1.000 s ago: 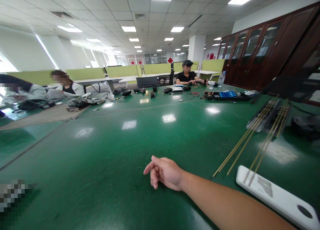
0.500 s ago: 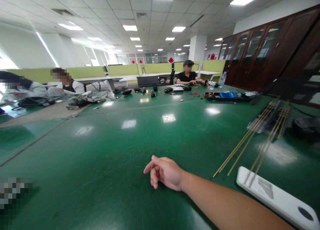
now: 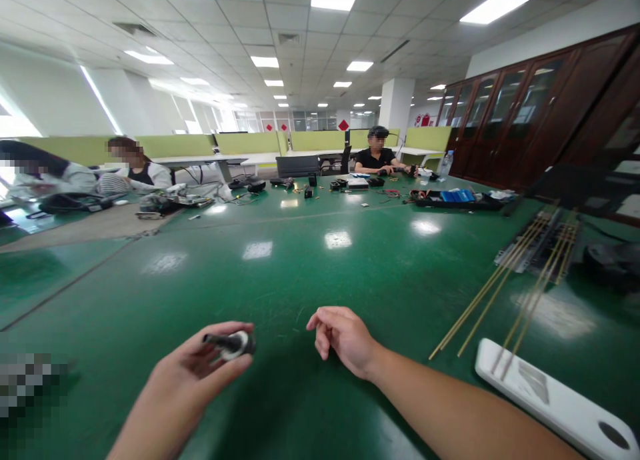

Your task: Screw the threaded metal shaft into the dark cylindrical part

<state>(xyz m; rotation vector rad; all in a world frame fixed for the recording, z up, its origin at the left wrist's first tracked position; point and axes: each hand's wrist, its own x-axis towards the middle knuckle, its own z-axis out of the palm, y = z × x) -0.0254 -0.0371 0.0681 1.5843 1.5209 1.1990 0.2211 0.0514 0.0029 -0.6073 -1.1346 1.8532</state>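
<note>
My left hand is above the green table, lower left of centre. Its thumb and fingers grip a small dark round part with a pale ring and a black stem pointing left; its exact kind is unclear. To its right, my right hand hovers over or rests on the tabletop; I cannot tell which. Its fingers are loosely bent and apart, holding nothing. A white grater-like kitchen tool with a dark oval hole lies beside my right forearm.
Several thin wooden sticks lie on a grey rack at right. Farther back are a black tray with blue items, a bottle and scattered small parts. A person sits opposite; two more sit at left.
My left hand has come into view from below, gripping the small dark part. My right hand has shifted slightly to the right, its fingers a little more bent.
</note>
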